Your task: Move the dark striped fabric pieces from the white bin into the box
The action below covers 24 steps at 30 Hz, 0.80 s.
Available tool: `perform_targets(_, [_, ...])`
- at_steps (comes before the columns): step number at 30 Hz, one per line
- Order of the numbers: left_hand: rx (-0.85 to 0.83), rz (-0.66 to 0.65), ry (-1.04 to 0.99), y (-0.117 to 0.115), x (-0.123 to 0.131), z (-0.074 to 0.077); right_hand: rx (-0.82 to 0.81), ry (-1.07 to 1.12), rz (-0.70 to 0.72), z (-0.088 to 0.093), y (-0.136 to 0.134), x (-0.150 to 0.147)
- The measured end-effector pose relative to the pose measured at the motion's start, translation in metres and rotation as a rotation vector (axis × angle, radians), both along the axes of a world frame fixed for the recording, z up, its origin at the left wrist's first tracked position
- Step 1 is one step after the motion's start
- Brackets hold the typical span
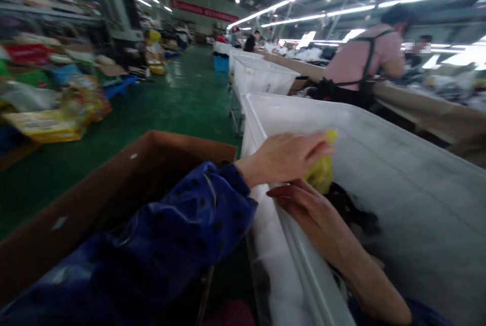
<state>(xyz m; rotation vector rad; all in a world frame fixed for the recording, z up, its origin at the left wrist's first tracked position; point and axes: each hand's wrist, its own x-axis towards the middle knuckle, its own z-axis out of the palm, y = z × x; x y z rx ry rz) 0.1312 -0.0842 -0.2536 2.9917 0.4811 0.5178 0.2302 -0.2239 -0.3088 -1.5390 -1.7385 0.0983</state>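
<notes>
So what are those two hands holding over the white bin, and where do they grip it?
The left hand holds a yellow bundle by its top. The right hand lies under it; its grip cannot be told.

The left hand [286, 156] reaches forward from a blue dotted sleeve [182, 230], back upward, fingers held together and curled lightly at the tips in a closing grip. The right hand [304, 204] lies just under it, forearm bare and stretched forward from the lower right, fingers extended and pointing left, nearly touching the left wrist.
</notes>
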Motion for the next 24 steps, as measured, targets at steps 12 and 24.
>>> perform_targets(12, [0.082, -0.271, 0.388, 0.002, 0.087, -0.003, -0.307, 0.249, -0.377, 0.025, -0.024, -0.004])
perform_targets(24, [-0.001, -0.114, 0.468, 0.01, 0.1, 0.044, -0.871, 0.529, -0.663, 0.062, -0.127, -0.063])
